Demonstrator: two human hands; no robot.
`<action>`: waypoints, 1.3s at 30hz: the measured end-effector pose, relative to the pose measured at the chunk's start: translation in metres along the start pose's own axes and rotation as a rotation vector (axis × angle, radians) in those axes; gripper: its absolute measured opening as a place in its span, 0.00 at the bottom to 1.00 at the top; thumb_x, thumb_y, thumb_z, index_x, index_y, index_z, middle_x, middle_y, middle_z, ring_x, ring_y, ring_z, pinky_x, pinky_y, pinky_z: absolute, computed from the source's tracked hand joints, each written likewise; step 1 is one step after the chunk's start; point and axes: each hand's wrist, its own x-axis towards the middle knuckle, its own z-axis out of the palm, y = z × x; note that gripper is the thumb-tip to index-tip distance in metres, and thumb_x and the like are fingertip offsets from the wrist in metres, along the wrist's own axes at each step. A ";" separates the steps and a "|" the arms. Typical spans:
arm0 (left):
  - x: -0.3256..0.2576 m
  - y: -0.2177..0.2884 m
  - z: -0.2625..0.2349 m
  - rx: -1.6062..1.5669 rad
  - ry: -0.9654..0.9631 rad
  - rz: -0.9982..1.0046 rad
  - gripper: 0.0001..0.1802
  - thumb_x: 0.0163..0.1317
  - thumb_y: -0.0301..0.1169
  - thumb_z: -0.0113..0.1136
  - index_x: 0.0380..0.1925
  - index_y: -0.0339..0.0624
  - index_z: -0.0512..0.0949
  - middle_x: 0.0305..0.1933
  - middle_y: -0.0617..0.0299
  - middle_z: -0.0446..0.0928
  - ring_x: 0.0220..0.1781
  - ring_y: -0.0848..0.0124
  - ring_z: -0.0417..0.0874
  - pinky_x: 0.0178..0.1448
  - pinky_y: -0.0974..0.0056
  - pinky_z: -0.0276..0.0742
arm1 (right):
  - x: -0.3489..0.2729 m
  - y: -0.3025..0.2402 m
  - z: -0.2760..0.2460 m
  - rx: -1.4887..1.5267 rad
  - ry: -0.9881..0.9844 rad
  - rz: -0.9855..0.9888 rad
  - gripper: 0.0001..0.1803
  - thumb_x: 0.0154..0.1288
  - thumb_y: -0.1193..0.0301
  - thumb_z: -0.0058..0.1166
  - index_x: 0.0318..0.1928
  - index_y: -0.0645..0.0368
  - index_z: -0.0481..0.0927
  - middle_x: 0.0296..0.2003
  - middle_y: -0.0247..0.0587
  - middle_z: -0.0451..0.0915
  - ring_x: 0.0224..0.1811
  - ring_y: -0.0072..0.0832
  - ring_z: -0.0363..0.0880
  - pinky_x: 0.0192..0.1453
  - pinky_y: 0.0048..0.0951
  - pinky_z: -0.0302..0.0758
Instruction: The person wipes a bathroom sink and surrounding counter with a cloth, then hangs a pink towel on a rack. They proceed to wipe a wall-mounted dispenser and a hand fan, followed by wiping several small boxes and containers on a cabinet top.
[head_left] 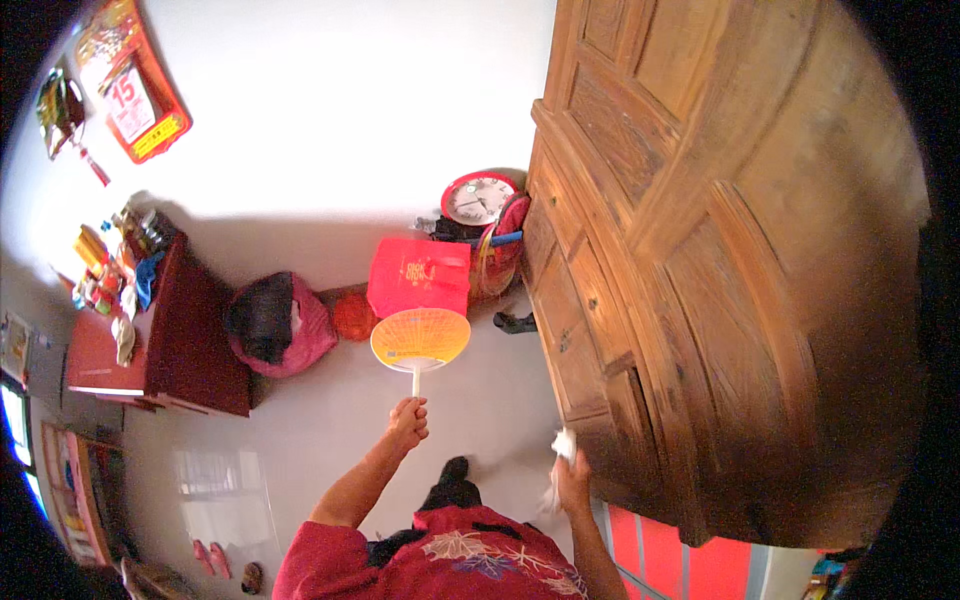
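Note:
My left hand [408,423] is wrapped round the white handle of a hand fan [421,337]. The fan's broad face is yellow-orange, and it is held up in front of me, partly overlapping a red bag [418,277] behind it. My right hand [573,481] is closed on a white cloth [565,444], part of which sticks up above the fingers while another part hangs below. That hand is close to the lower edge of a big wooden cabinet [610,300] with carved panels, apparently not touching it.
A red-framed clock [478,200] rests against the wall beside the cabinet. Left of the red bag sit a pink bag with black stuff [300,335] and a dark red cabinet [195,340] topped with clutter. Pink slippers [212,559] lie on the tiled floor [330,420].

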 end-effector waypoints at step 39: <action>0.234 -0.113 -0.066 1.165 -0.612 -0.622 0.12 0.60 0.43 0.45 0.21 0.54 0.65 0.19 0.69 0.59 0.19 0.73 0.60 0.21 0.65 0.55 | -0.115 0.052 0.011 -0.041 0.228 0.435 0.34 0.60 0.58 0.53 0.60 0.62 0.59 0.54 0.54 0.70 0.53 0.41 0.72 0.57 0.35 0.66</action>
